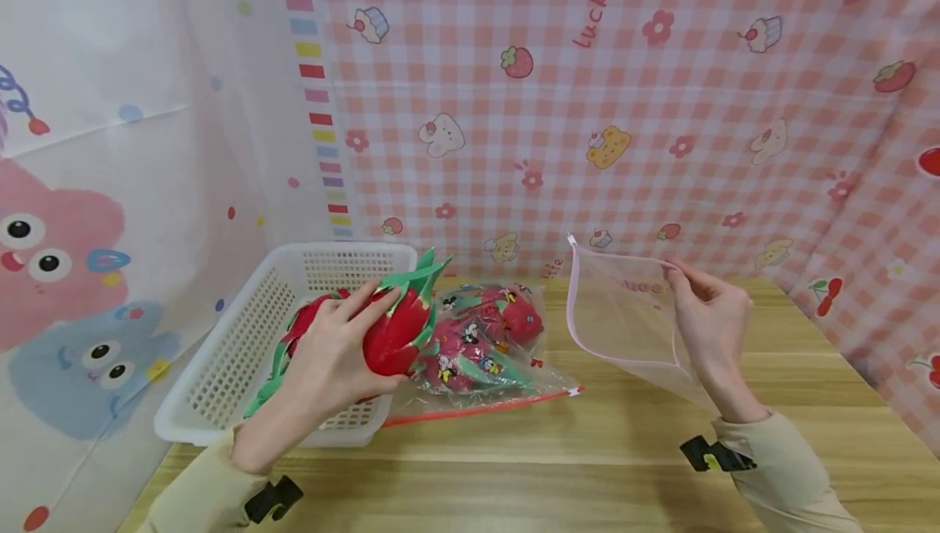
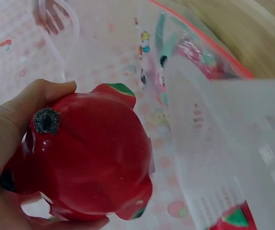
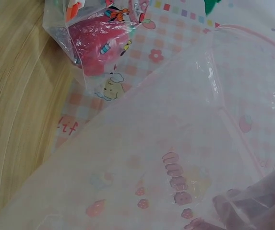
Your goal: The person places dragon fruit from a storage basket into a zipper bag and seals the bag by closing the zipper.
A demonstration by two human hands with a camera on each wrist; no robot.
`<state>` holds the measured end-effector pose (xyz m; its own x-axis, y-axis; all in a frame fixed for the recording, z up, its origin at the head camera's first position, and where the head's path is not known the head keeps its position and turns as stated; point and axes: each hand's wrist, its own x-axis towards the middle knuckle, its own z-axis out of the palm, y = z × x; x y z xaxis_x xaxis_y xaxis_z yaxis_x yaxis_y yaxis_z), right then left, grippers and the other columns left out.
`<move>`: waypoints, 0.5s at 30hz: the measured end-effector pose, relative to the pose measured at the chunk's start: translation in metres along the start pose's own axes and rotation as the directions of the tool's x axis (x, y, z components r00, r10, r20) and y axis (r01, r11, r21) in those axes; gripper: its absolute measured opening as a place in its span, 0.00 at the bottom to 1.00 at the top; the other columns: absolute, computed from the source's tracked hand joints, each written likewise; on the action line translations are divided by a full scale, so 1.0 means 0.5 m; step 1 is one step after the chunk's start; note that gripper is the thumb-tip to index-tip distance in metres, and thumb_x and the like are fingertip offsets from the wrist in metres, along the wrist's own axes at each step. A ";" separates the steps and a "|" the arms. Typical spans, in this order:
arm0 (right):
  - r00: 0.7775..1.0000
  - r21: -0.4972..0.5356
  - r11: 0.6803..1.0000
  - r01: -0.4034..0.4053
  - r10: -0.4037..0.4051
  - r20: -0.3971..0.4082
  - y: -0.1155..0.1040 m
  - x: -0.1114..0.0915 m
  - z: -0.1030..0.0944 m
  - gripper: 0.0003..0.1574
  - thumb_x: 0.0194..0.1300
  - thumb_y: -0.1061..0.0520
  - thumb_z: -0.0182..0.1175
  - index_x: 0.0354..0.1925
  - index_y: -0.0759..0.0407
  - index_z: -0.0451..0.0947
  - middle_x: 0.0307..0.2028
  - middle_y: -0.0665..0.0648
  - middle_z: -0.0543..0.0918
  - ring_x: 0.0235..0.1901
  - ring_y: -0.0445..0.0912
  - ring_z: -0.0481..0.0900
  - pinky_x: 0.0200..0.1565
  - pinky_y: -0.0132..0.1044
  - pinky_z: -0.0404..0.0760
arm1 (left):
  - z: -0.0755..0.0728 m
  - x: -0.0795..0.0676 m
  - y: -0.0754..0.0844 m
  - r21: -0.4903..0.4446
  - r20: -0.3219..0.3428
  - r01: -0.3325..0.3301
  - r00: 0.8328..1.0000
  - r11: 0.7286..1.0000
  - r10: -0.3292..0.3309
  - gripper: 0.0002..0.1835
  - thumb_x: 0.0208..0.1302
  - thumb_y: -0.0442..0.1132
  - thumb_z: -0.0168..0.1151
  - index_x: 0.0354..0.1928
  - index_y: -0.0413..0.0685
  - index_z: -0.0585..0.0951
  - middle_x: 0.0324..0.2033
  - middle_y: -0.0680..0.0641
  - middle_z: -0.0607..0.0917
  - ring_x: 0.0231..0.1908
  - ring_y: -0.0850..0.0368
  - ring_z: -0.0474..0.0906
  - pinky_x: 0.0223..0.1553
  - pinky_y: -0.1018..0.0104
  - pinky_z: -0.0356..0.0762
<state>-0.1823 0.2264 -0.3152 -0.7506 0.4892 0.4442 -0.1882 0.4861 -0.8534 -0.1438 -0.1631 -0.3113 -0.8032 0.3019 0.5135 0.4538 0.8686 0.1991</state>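
Note:
My left hand [image 1: 334, 345] grips a red dragon fruit [image 1: 398, 333] with green leaf tips, held over the right rim of a white perforated basket [image 1: 220, 370]. In the left wrist view the fruit's dark stem end [image 2: 46, 120] shows beside the thumb. My right hand [image 1: 711, 325] pinches the edge of a clear zip bag [image 1: 624, 313] with a pink border, its mouth spread apart toward the left. Beneath the bag's surface in the right wrist view, the fingers [image 3: 252, 206] are partly blurred.
More red dragon fruit [image 1: 312, 321] lie in the basket. Beside it rests a filled cartoon-print bag [image 1: 477, 345] with a red slider strip [image 1: 485, 409], holding dragon fruit. Wooden table [image 1: 514, 476] underneath; a checked pink cloth [image 1: 661, 92] hangs behind.

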 end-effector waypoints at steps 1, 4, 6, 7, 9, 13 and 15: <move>1.000 0.002 1.000 0.005 -0.005 -0.002 0.000 -0.001 0.001 0.16 0.64 0.50 0.60 0.46 0.54 0.85 0.41 0.51 0.87 0.19 0.28 0.74 0.15 0.22 0.63 | 0.004 0.002 0.003 -0.010 -0.008 -0.013 1.000 1.000 0.013 0.50 0.29 0.51 0.82 0.63 0.50 0.73 0.65 0.42 0.71 0.50 0.42 0.72 0.34 0.54 0.83; 1.000 -0.001 1.000 0.022 -0.022 -0.009 -0.003 -0.003 0.005 0.16 0.64 0.50 0.60 0.46 0.56 0.85 0.42 0.57 0.86 0.22 0.26 0.76 0.18 0.20 0.66 | 0.013 0.011 0.015 -0.053 -0.019 -0.040 0.999 0.998 0.039 0.51 0.29 0.52 0.82 0.64 0.52 0.73 0.66 0.43 0.70 0.51 0.44 0.72 0.34 0.55 0.83; 0.999 -0.005 0.999 0.036 -0.036 -0.015 -0.004 -0.004 0.006 0.16 0.64 0.51 0.60 0.45 0.57 0.85 0.42 0.61 0.85 0.21 0.26 0.75 0.18 0.19 0.67 | 0.018 0.017 0.026 -0.093 -0.011 -0.048 0.999 0.994 0.047 0.51 0.30 0.52 0.82 0.64 0.52 0.72 0.67 0.44 0.69 0.52 0.43 0.72 0.36 0.55 0.83; 0.999 -0.008 0.999 0.039 -0.039 -0.017 -0.004 -0.004 0.007 0.16 0.64 0.51 0.60 0.45 0.57 0.85 0.42 0.61 0.85 0.21 0.25 0.75 0.18 0.19 0.67 | 0.020 0.021 0.032 -0.120 -0.003 -0.047 0.999 0.992 0.047 0.51 0.30 0.53 0.81 0.64 0.53 0.72 0.67 0.44 0.69 0.53 0.43 0.72 0.37 0.55 0.83; 0.998 -0.010 0.998 0.056 -0.056 -0.020 -0.007 -0.006 0.009 0.16 0.64 0.52 0.60 0.45 0.58 0.85 0.42 0.63 0.85 0.23 0.22 0.75 0.19 0.18 0.68 | 0.023 0.028 0.046 -0.173 0.021 -0.040 0.999 0.984 0.044 0.51 0.31 0.53 0.81 0.65 0.54 0.72 0.67 0.44 0.69 0.55 0.43 0.72 0.39 0.55 0.83; 0.995 -0.003 0.995 0.099 -0.099 -0.011 -0.011 -0.013 0.014 0.16 0.65 0.53 0.59 0.44 0.61 0.85 0.42 0.64 0.85 0.27 0.16 0.75 0.21 0.16 0.71 | 0.032 0.042 0.073 -0.287 0.060 -0.036 0.997 0.957 0.056 0.50 0.33 0.53 0.81 0.65 0.54 0.71 0.67 0.44 0.69 0.57 0.43 0.72 0.41 0.55 0.83; 0.992 0.000 0.992 0.125 -0.125 -0.003 -0.012 -0.017 0.018 0.17 0.65 0.53 0.58 0.44 0.63 0.84 0.42 0.64 0.86 0.28 0.15 0.74 0.22 0.15 0.72 | 0.038 0.049 0.086 -0.332 0.073 -0.041 0.995 0.942 0.069 0.49 0.33 0.53 0.80 0.65 0.54 0.71 0.66 0.45 0.70 0.57 0.44 0.72 0.42 0.55 0.83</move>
<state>-0.1805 0.2128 -0.3164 -0.7193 0.4267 0.5483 -0.2806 0.5436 -0.7911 -0.1514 -0.1107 -0.3062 -0.7960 0.3895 0.4633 0.5888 0.6754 0.4439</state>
